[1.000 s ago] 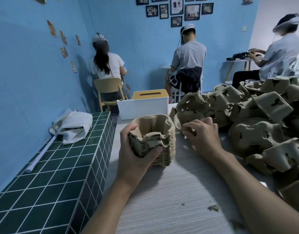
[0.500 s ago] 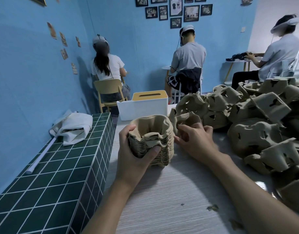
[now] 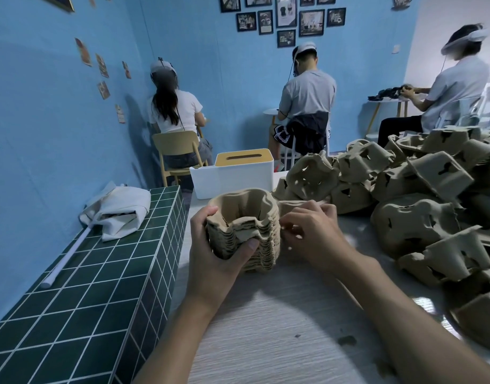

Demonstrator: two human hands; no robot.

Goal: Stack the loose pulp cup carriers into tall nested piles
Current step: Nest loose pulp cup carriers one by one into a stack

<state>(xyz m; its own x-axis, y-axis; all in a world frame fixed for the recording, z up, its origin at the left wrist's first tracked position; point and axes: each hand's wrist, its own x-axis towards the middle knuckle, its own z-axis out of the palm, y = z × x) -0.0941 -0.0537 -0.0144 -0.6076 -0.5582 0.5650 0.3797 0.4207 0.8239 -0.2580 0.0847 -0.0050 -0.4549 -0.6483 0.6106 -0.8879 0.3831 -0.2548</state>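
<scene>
**A:** What changes near the pile just now?

**B:** The right hand (image 3: pixel 313 234) comes back from the heap of loose brown pulp carriers (image 3: pixel 404 189). It is now just beside the nested pile of brown moulded-pulp cup carriers (image 3: pixel 263 234). Its fingers are curled on a single loose carrier (image 3: pixel 292 205) — I see only the upper edge of it behind the knuckles.

**A:** And the other hand?

**B:** The left hand (image 3: pixel 210 250) keeps its grip on the pile, with the thumb on the near side and the fingers round the left wall. The pile stands on the pale wood-grain desk (image 3: pixel 266 328), toward its left edge, the same place as before.

**A:** What does it mean for the task?

**B:** I judge that one more carrier is about to be nested on top. The pile is not tall yet and the heap on the right is large — most of the work remains.
</scene>
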